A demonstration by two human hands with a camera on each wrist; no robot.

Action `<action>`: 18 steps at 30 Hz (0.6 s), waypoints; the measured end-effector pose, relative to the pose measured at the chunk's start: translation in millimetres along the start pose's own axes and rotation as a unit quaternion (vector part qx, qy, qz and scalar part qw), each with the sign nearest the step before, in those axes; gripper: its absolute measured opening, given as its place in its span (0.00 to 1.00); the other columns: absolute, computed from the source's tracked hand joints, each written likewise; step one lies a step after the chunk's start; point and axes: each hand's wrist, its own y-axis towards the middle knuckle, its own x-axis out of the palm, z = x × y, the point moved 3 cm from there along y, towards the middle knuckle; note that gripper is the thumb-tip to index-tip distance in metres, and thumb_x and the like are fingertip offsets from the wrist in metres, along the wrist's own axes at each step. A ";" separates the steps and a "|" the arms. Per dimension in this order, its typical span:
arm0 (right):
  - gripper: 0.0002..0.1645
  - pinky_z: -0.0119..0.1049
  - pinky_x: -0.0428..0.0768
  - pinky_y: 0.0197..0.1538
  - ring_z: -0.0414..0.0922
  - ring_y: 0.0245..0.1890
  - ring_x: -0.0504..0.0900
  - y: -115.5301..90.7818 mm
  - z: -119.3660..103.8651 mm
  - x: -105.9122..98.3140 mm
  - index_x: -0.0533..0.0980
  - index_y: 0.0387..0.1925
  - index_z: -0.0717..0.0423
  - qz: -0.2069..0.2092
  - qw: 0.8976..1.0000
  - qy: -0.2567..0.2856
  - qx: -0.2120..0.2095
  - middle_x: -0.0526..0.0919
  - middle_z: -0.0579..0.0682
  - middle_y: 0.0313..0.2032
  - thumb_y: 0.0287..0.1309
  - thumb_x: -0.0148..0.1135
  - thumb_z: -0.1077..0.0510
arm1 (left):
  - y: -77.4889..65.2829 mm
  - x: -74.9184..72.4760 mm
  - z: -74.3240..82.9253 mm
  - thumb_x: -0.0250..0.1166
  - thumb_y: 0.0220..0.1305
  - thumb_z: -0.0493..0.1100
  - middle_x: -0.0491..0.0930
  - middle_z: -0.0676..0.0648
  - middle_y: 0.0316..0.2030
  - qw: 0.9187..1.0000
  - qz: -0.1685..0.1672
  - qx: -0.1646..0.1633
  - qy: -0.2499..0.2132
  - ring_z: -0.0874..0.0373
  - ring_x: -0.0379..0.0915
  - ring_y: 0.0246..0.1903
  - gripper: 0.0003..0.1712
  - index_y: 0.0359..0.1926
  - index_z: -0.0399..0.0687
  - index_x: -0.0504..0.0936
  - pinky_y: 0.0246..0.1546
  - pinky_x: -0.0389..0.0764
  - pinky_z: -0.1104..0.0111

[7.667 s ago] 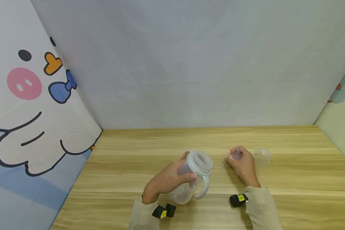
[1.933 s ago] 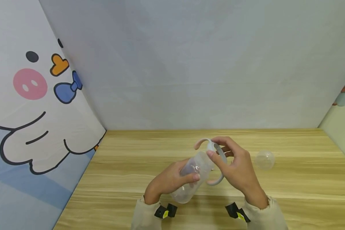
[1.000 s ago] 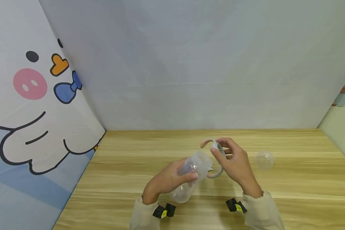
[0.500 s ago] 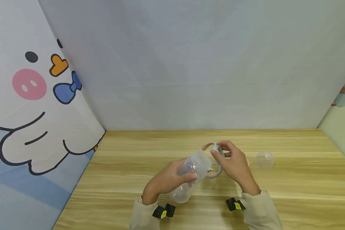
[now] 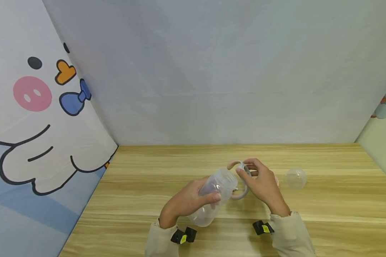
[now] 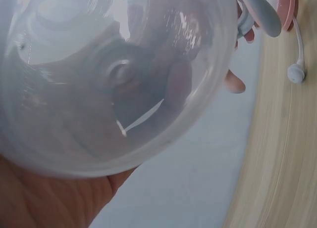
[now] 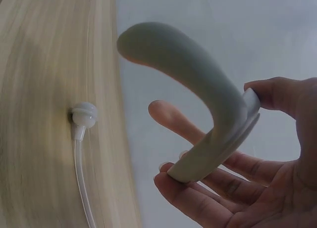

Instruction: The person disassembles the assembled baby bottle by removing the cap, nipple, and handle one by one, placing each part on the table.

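Observation:
My left hand (image 5: 188, 200) grips a clear baby bottle (image 5: 203, 217), tilted with its bare threaded mouth toward the right. Close to that mouth, my right hand (image 5: 265, 184) holds a pale handle ring (image 5: 244, 192) by its rim, thumb on one side and fingers on the other. Two curved handles, pinkish inside, stick out from the ring in the right wrist view. Ring and bottle are apart. The bottle fills most of the left wrist view, where a pink nipple collar (image 6: 286, 10) stands on the table, trailing a straw with a white weighted end (image 6: 295, 73).
A clear domed cap (image 5: 295, 179) sits on the wooden table (image 5: 148, 171) to the right of my right hand. The pink collar is mostly hidden behind that hand in the head view. A pale cloth wall (image 5: 228, 89) rises behind the table's far edge.
Several seconds ago the handle ring was around the bottle's neck; now it is off, in my right hand. Over the last second that hand has lowered slightly; my left hand stays nearly still.

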 end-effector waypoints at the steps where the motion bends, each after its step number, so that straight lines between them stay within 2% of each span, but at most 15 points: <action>1: 0.30 0.52 0.84 0.50 0.60 0.53 0.84 0.2 0.8 0.3 0.72 0.61 0.55 -0.002 1.000 -0.002 0.002 0.82 0.63 0.57 0.69 0.59 0.39 | -0.1 0.0 0.0 0.53 0.66 0.75 0.82 0.43 0.35 1.000 -0.001 0.001 -0.001 0.68 0.77 0.28 0.40 0.53 0.44 0.78 0.32 0.82 0.70; 11: 0.30 0.53 0.83 0.52 0.61 0.53 0.84 1.7 3.7 1.8 0.72 0.61 0.56 -0.004 1.000 -0.012 0.000 0.81 0.64 0.58 0.70 0.57 0.39 | 0.3 -1.0 0.2 0.53 0.67 0.75 0.82 0.42 0.35 1.000 -0.003 0.006 -0.002 0.68 0.78 0.28 0.40 0.53 0.43 0.78 0.32 0.83 0.69; 18: 0.31 0.53 0.84 0.52 0.61 0.54 0.83 0.5 4.6 2.0 0.71 0.62 0.57 -0.015 1.000 0.001 0.005 0.80 0.65 0.59 0.70 0.58 0.40 | -0.3 -1.0 0.2 0.53 0.67 0.75 0.82 0.42 0.36 1.000 -0.005 0.006 0.000 0.68 0.78 0.29 0.41 0.54 0.43 0.78 0.33 0.83 0.69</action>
